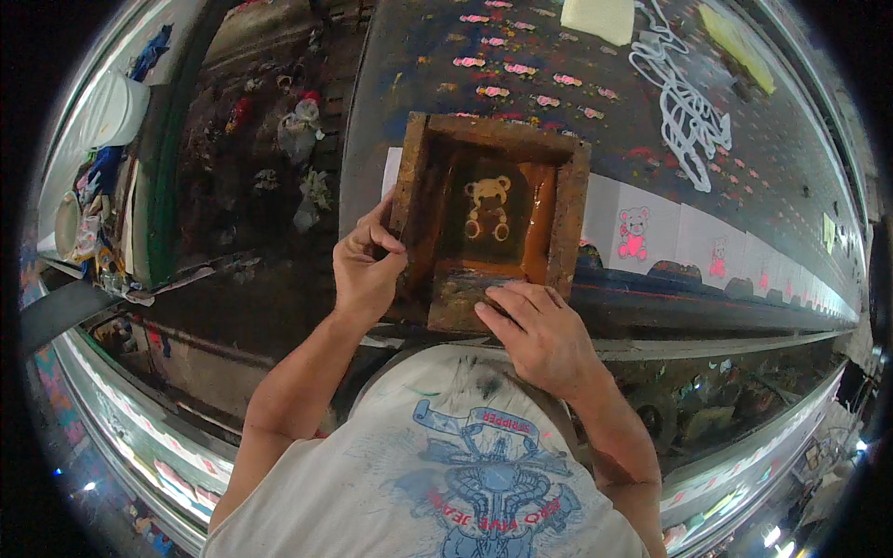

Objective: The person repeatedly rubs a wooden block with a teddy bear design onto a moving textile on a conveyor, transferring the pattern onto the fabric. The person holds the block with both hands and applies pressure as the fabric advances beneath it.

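Observation:
A wooden screen-printing frame (569, 209) lies on the long dark table in front of me. Inside it, a teddy bear stencil (487, 206) shows pale against the dark mesh. My left hand (366, 263) grips the frame's left side, with its fingers curled at the outer edge. At the frame's near end my right hand (544, 335) holds a flat wooden squeegee (456, 305), thumb and fingers over its right part. The squeegee's lower edge is hidden inside the frame. Brownish-orange ink residue coats the frame's inner walls.
Right of the frame runs a row of white pieces (605, 209) with pink bear prints (633, 234). A tangled white cord (684, 116) and a pale yellow pad (598, 19) lie farther back. A white tub (119, 110) stands at far left.

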